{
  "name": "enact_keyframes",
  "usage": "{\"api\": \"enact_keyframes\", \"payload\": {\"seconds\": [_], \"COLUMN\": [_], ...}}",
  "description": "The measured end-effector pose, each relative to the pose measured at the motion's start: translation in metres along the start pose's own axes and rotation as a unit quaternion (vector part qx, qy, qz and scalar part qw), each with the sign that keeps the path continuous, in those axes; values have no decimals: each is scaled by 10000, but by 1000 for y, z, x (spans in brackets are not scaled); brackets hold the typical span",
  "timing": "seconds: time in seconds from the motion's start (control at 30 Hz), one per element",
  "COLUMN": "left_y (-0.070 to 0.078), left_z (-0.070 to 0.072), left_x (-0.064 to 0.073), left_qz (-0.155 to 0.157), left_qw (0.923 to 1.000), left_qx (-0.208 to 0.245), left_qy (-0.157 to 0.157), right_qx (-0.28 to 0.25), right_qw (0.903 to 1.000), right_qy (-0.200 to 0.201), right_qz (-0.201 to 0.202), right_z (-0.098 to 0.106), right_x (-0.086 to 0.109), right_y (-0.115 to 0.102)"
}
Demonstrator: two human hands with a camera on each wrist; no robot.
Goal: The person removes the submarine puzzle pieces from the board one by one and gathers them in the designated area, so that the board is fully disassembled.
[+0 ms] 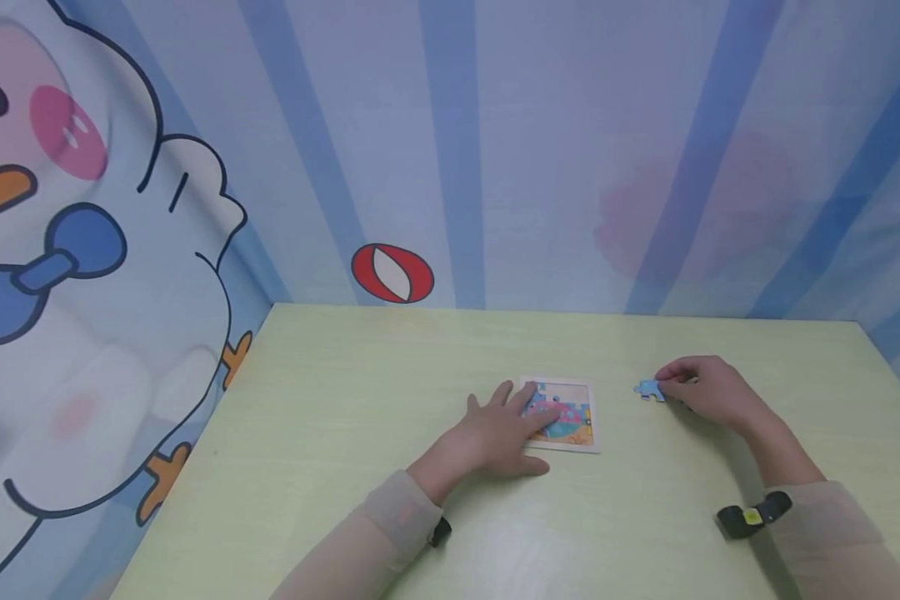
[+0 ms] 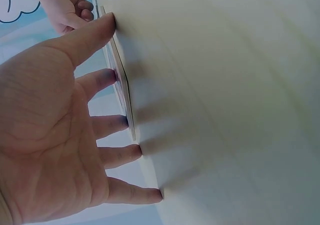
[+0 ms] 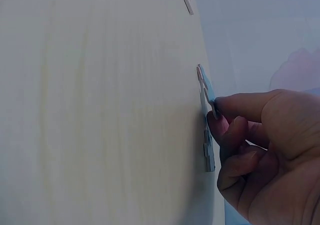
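Note:
A small square jigsaw puzzle in a pale frame (image 1: 596, 421) lies flat on the table, its picture partly pink, teal and orange. My left hand (image 1: 498, 433) is spread over its left side, with straight fingers touching the puzzle and the table. In the left wrist view the fingertips (image 2: 120, 121) meet the frame edge and the tabletop. To the right of the frame, my right hand (image 1: 712, 392) pinches a light blue jigsaw piece (image 1: 648, 389) between thumb and finger. The right wrist view shows that piece (image 3: 206, 82) tilted up, and more piece edges (image 3: 209, 157) beneath the hand.
The light wooden table (image 1: 330, 400) ends at a blue striped backdrop (image 1: 540, 167) behind. On the left stands a printed cartoon bird (image 1: 105, 350). A dark band with a yellow mark (image 1: 752, 517) is on my right wrist.

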State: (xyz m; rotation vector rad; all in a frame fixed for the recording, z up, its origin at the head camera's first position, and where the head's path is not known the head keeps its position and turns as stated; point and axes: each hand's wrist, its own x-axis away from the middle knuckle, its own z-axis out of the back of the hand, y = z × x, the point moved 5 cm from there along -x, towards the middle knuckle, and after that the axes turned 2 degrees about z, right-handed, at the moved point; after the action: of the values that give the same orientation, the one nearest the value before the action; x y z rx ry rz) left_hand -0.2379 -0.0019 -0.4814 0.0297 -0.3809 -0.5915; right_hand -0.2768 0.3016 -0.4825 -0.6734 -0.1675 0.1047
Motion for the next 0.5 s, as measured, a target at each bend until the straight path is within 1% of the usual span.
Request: {"api": "enact_keyframes", "payload": {"seconds": [0.27,0.5], "left_y": [-1,-1], "left_z": [-1,-3], "left_x": [-1,0], "left_qz": [-23,-39], "left_qw": [10000,9999], "left_qx": [-61,-56], "left_qy": [26,94], "right_qx": [112,-27], "right_qw": [9998,9999], "right_qy": [133,98], "right_qz": [27,26], "right_z": [4,1], "right_x": [0,4], "right_y": [1,-8]}}
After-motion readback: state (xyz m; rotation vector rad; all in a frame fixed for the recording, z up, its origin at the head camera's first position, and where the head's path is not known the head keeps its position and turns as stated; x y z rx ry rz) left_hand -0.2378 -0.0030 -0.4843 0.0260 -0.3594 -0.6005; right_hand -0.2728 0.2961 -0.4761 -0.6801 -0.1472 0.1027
